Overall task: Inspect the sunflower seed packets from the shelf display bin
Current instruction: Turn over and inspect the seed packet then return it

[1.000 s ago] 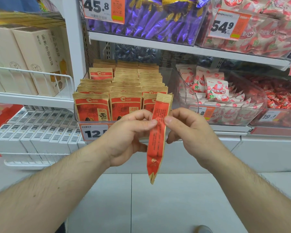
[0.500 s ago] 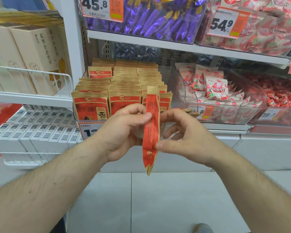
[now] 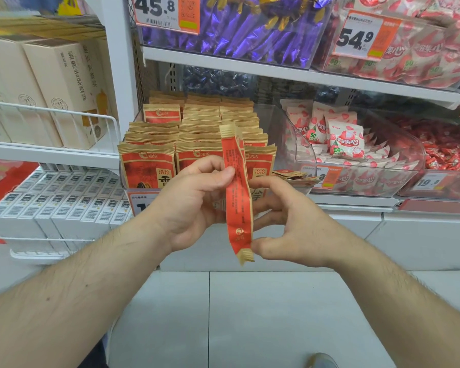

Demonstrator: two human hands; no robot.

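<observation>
Price tag (image 3: 166,13): 45.8; second price tag (image 3: 365,35): 54.9.

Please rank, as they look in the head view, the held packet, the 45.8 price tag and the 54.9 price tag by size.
1. held packet, though nearness inflates it.
2. 45.8 price tag and 54.9 price tag look alike; unranked.

White metal shelving (image 3: 250,63) stands behind the hands, its upright post (image 3: 117,62) above and to their left. Above them sits a clear bin of purple-wrapped sweets (image 3: 237,30) with a price tag reading 45.8 (image 3: 157,9). Up to the right, pink-and-white packets (image 3: 340,134) fill clear bins. To the left, a white wire rack (image 3: 51,112) holds cream boxes (image 3: 64,83). Pale floor tiles (image 3: 263,314) lie below.
</observation>
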